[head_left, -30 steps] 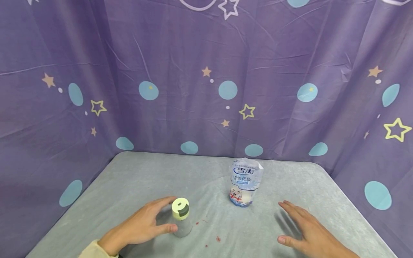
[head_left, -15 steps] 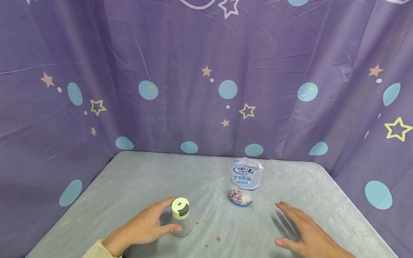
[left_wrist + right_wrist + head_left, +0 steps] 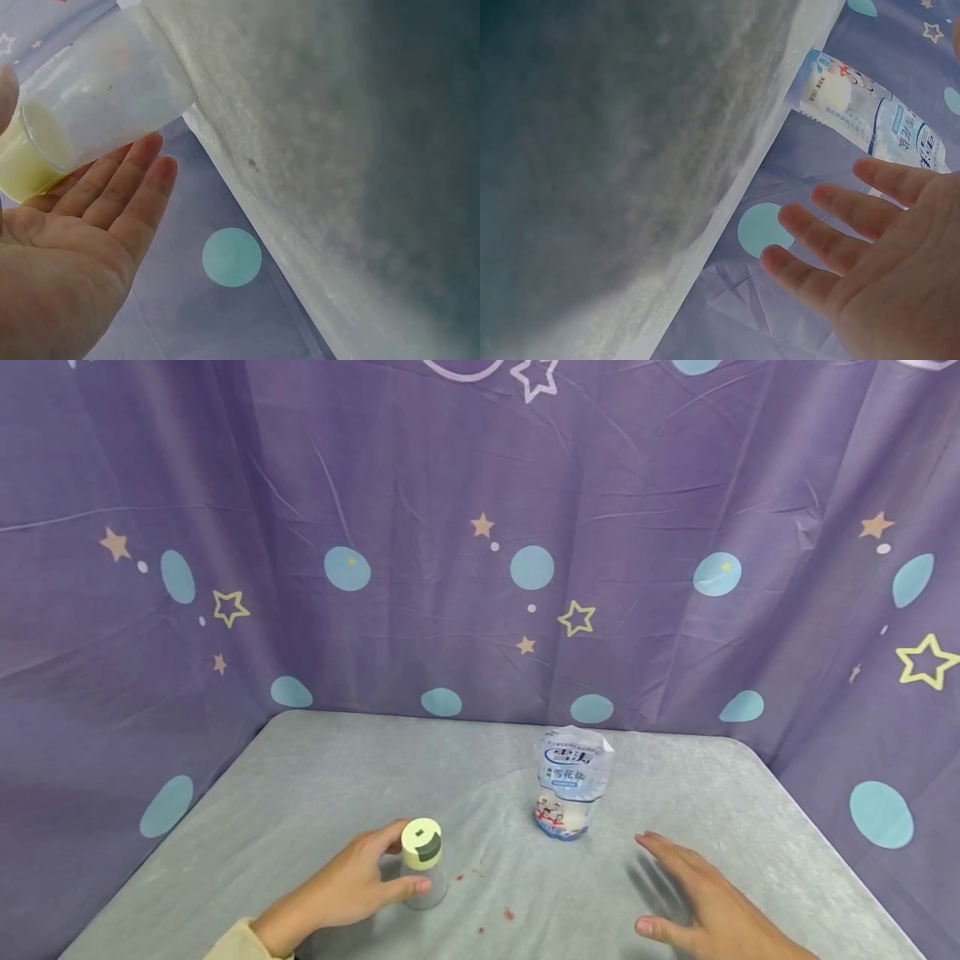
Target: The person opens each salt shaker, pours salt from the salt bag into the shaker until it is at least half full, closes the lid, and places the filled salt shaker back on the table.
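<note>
A clear seasoning shaker (image 3: pixel 424 883) with a pale yellow lid (image 3: pixel 420 842) and a dark green flap stands upright on the table. My left hand (image 3: pixel 352 883) is spread around its left side, thumb in front and fingers behind. In the left wrist view the fingers of this left hand (image 3: pixel 97 202) are nearly straight along the shaker (image 3: pixel 112 82), and the palm shows bare. My right hand (image 3: pixel 705 897) hovers over the table at the right, fingers extended and thumb apart, holding nothing. Beyond it to the left, a blue-and-white bag of salt (image 3: pixel 572 785) stands upright, also seen past the right fingertips (image 3: pixel 775 259).
The table (image 3: pixel 360 768) has a grey cloth-like cover with a few small red specks (image 3: pixel 508 913) right of the shaker. A purple curtain (image 3: pixel 450 485) with stars and blue spots encloses its back and sides.
My left hand has slid slightly right, its thumb farther across the front of the shaker. The right hand has drifted a little left. Shaker and bag stay in place.
</note>
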Motion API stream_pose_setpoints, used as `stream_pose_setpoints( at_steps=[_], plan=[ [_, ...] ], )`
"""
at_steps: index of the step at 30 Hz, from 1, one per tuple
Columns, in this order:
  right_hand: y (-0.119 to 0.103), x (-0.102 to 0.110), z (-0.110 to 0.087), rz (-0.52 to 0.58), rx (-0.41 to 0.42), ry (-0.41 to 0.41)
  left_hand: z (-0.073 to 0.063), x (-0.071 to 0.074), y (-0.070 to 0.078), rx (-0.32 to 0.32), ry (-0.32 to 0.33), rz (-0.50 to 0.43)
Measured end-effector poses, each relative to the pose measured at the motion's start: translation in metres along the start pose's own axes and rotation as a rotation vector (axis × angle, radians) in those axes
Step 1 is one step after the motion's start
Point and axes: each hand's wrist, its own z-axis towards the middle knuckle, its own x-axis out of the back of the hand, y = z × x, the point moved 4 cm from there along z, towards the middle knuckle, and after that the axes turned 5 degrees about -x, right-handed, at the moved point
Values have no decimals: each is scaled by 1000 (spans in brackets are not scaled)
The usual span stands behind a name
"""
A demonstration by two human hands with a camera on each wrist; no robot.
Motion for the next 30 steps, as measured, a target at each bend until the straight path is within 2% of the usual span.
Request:
stream_pose_setpoints(
  at_steps=[7, 16, 30],
  plan=[
    [-3, -1, 0, 20, 13, 5, 1, -3, -2, 15, 30, -5],
    [-4, -2, -1, 11, -3, -21, 4, -4, -4, 102, -27, -87],
    [-8, -3, 0, 37, 92, 17, 5, -8, 2, 62, -3, -119]
  ],
)
